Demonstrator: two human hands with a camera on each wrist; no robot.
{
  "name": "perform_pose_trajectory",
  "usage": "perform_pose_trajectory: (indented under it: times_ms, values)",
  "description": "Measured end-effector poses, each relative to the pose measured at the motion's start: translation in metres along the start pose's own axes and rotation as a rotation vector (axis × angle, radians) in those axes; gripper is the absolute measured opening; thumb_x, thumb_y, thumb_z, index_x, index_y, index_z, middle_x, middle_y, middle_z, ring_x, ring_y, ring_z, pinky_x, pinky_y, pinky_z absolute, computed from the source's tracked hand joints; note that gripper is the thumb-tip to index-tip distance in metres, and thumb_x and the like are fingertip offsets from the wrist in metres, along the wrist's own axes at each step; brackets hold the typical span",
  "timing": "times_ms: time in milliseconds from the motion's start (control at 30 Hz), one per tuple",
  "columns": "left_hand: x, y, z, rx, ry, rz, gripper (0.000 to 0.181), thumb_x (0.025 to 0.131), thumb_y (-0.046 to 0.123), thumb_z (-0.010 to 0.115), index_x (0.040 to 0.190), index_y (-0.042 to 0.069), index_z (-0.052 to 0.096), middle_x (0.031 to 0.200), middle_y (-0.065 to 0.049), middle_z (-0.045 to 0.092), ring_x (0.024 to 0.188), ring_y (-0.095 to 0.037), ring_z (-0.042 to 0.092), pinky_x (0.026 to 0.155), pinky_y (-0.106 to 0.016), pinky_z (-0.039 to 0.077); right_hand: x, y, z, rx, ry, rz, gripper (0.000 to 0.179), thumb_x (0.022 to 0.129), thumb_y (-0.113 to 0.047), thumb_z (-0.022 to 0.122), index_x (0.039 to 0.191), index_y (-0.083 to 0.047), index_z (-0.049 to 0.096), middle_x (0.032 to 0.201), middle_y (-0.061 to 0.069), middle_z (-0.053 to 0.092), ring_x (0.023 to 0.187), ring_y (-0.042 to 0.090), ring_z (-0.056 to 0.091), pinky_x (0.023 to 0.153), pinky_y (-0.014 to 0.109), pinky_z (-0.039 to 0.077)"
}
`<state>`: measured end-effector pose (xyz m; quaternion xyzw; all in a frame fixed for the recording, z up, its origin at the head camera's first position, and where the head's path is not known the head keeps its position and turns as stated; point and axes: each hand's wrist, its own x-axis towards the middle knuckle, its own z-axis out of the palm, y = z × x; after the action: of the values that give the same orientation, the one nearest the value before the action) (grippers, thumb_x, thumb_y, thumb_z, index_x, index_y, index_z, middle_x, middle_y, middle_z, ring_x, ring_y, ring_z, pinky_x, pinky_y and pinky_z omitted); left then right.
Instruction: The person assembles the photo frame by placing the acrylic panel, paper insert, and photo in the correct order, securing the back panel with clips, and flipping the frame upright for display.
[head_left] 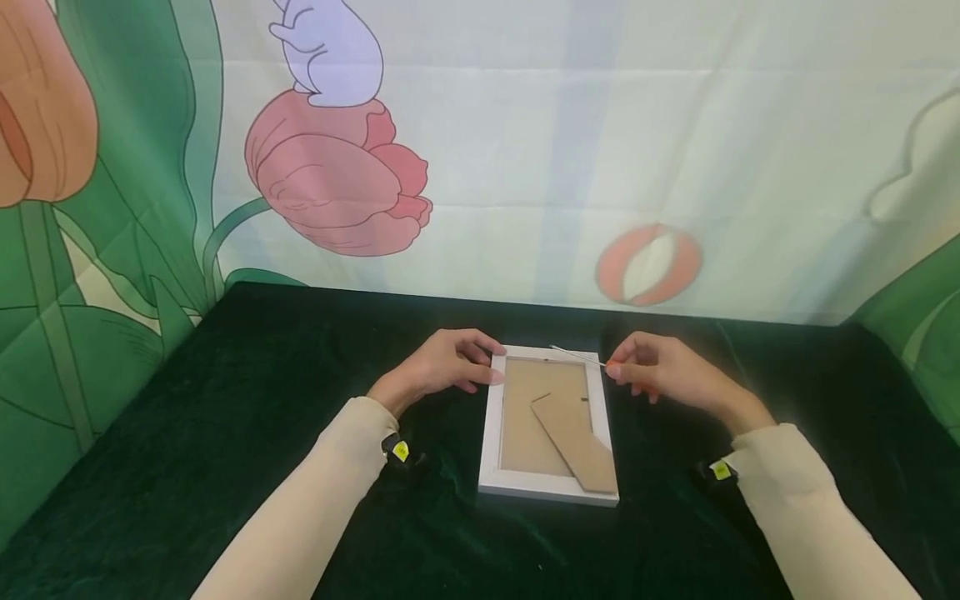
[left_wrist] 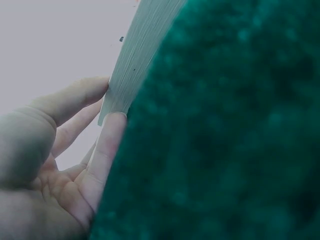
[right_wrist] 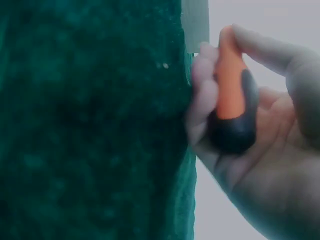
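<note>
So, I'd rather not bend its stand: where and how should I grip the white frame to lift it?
The white frame is probably best gripped midway along its left border, coming from the left. It lies back up; its stand slants to the near right corner, leaving that border bare nearer than the left hand.

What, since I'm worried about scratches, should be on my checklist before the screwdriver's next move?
1. Picture frame back side up on the cloth: ok.
2. Left hand gripping the frame's upper left corner: ok.
3. Right hand holding the screwdriver by its handle: ok.
4. Screwdriver's shaft kept off the fold-out stand: ok.
5. Stand lying within the frame's opening: not ok, it slants over the lower right rim.
6. Screwdriver's tip clear of the frame's surface: cannot tell.
</note>
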<state>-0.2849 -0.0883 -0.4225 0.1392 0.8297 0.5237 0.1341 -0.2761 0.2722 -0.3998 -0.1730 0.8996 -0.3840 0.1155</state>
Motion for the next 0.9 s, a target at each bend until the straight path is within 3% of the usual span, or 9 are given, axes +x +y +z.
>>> perform_pose_trajectory:
  times_ms: [333,900]
  values:
    - [-0.0021,0.0027,0.0003,0.005,-0.002,0.006,0.041,0.090,0.024,0.087,0.129,0.017,0.074,0.113,-0.010,0.068,0.098,-0.030,0.070,0.083,-0.037,0.064,0.0020,0.0068,0.0010,0.014,-0.029,0.028,0.032,0.103,-0.037,0.073,0.116,-0.009,0.068,0.105,0.007,0.072,0.091,0.028,0.065,0.080,0.038,0.060]
    - [0.0000,0.0002,0.0003,-0.006,-0.007,0.019,0.040,0.091,0.022,0.087,0.129,0.016,0.074,0.113,-0.011,0.068,0.098,-0.031,0.070,0.083,-0.038,0.064,0.0014,0.0070,0.0052,0.030,-0.029,0.013,0.035,0.102,-0.042,0.072,0.116,-0.010,0.068,0.105,0.007,0.072,0.091,0.029,0.066,0.082,0.038,0.060]
